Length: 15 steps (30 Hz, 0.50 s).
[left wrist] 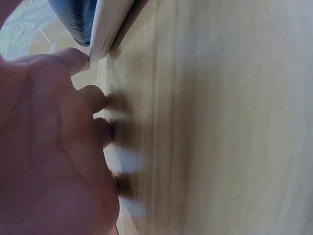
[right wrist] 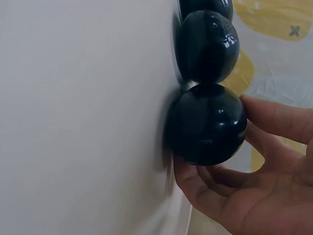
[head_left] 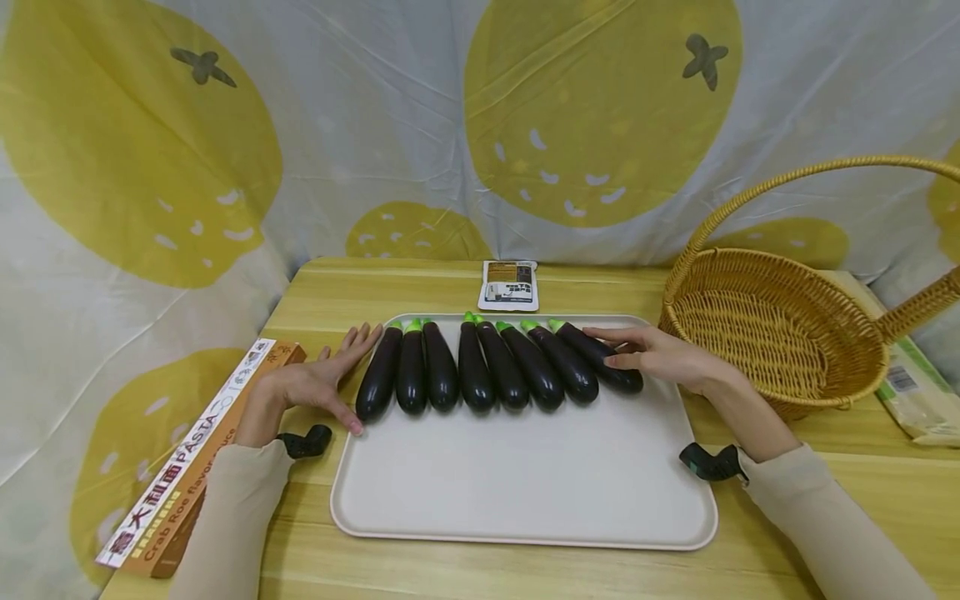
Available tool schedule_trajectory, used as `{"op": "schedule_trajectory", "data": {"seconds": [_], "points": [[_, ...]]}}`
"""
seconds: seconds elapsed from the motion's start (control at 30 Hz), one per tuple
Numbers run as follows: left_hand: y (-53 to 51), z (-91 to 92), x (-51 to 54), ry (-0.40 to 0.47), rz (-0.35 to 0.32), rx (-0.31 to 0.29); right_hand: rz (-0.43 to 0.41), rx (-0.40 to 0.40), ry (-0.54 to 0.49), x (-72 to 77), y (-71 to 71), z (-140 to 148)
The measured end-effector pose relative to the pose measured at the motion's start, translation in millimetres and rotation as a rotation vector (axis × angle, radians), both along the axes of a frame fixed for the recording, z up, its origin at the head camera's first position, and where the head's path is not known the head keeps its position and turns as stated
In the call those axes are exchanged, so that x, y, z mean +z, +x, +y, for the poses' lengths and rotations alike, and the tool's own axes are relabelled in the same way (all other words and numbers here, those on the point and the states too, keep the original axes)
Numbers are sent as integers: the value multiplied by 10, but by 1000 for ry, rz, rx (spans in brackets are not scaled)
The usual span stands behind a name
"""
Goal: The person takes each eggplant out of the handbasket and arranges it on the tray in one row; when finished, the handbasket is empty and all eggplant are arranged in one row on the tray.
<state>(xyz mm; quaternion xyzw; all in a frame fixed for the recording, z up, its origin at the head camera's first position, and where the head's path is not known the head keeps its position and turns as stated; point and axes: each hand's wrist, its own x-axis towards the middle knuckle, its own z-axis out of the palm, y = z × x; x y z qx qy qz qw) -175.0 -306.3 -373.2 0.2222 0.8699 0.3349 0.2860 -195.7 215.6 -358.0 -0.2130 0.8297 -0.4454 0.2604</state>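
Several dark purple eggplants with green stem ends lie side by side in a row along the far part of a white tray. At the right end of the row, my right hand grips the last eggplant. The right wrist view shows this eggplant's rounded end between my thumb and fingers. My left hand is spread at the tray's left edge, beside the leftmost eggplant. In the left wrist view, fingertips of that hand rest at the wooden table and the tray's rim.
A wicker basket with a tall handle stands at the right, near a green-and-white package. A pasta box lies left, by my left forearm. Behind the tray is a small white packet. A lemon-print cloth hangs behind the table.
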Motion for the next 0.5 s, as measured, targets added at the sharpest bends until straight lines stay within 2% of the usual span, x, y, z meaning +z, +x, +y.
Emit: {"op": "schedule_trajectory", "data": {"seconds": [0.5], "points": [[10, 31, 50, -29, 1, 5, 2, 0, -19, -15, -5, 5]]}}
